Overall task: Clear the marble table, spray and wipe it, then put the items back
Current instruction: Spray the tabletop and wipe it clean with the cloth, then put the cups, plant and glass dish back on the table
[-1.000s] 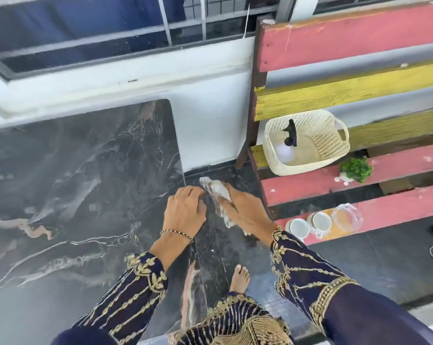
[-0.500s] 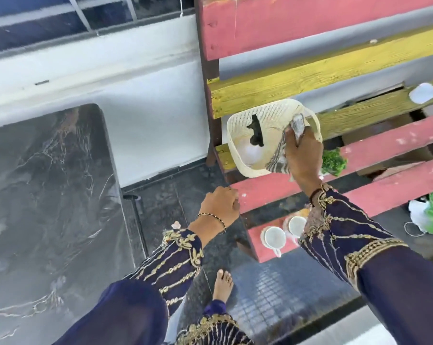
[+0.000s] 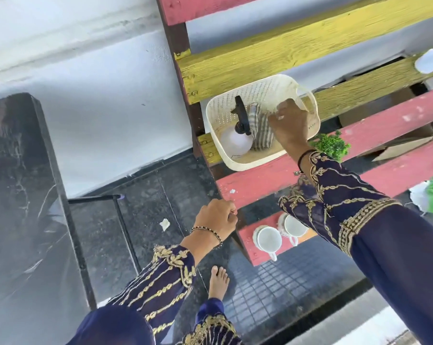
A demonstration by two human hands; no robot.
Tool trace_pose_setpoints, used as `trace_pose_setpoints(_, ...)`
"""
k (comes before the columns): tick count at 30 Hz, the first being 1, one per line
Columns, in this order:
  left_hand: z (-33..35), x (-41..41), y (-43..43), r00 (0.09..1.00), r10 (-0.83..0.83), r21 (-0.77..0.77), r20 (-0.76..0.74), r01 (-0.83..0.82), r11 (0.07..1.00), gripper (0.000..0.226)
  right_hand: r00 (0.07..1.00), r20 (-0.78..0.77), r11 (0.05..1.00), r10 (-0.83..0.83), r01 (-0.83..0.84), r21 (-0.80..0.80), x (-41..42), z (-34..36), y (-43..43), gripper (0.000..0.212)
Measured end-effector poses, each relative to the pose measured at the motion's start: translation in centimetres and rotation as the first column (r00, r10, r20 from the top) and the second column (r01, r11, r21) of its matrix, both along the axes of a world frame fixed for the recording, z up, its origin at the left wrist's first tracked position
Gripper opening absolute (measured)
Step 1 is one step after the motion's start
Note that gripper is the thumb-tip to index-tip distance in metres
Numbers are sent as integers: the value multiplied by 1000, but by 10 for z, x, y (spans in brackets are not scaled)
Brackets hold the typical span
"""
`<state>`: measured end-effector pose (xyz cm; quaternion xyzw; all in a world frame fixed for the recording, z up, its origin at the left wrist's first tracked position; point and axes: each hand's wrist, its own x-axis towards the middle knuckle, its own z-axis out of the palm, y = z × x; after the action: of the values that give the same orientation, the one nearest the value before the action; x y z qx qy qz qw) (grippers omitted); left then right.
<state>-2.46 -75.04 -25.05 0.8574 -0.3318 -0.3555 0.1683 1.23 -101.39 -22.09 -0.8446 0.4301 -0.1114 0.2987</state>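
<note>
1. Where the right hand [image 3: 288,123] reaches over the white basket [image 3: 235,161], its fingers curl at or just above the far rim; whether they pinch the rim, touch the cloth or hold nothing cannot be told, since the back of the hand hides the fingertips.
2. Striped cloth [image 3: 260,128]: crumpled inside the basket, beside the hand, partly covered by it.
3. Spray bottle [image 3: 236,139]: lying in the same basket, white round body, black trigger head against the cloth.
4. Basket: resting on the painted slat bench [image 3: 260,181], on a red slat beside a yellow one.
5. Left hand [image 3: 216,217]: loosely fisted, nothing visible in it, hanging near the bench edge; beaded bracelet at the wrist.
6. White cups [image 3: 269,239]: two on the lowest red slat, the farther one partly hidden by the right sleeve.
7. Green sprig [image 3: 331,145]: on the bench behind the right wrist, partly covered.
8. Marble table [image 3: 18,195]: dark, veined, at the left, cut off by the frame edge, its surface blurred.
9. Bare foot [image 3: 217,282]: on the dark floor.
</note>
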Motion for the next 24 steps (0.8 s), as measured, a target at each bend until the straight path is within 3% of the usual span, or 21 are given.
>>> trace_pose_setpoints(3, -6, -7, -3, 1000, -16, 16, -27, 16, 1000, 22, 998, 64, 1000, 25, -25, 3, -19, -3, 11, 23)
trace_pose_setpoints(11, -3, -36, -18, 991, -69, 87, -112, 79, 993, 22, 980, 166, 994, 106, -109, 6, -98, 12, 45, 20)
trace_pose_setpoints(14, -8, -53, -25, 985, -118, 174, -129, 140, 975, 29, 989, 29, 983, 147, -149, 108, -145, -8, 63, 18)
trace_pose_setpoints(17, -17, -69, -34, 977, -166, 248, -131, 195, 949, 41, 965, -176, 966, 195, -157, 206, -191, -42, 72, 34)
trace_pose_setpoints(20, -23, -81, -42, 979, -157, 271, -128, 187, 944, 40, 882, -383, 957, 276, -218, 189, -217, -64, 77, 53)
trace_pose_setpoints(24, -35, -89, -50, 982, -152, 236, -110, 174, 956, 37, 799, -485, 935, 355, -313, 168, -230, -78, 77, 69)
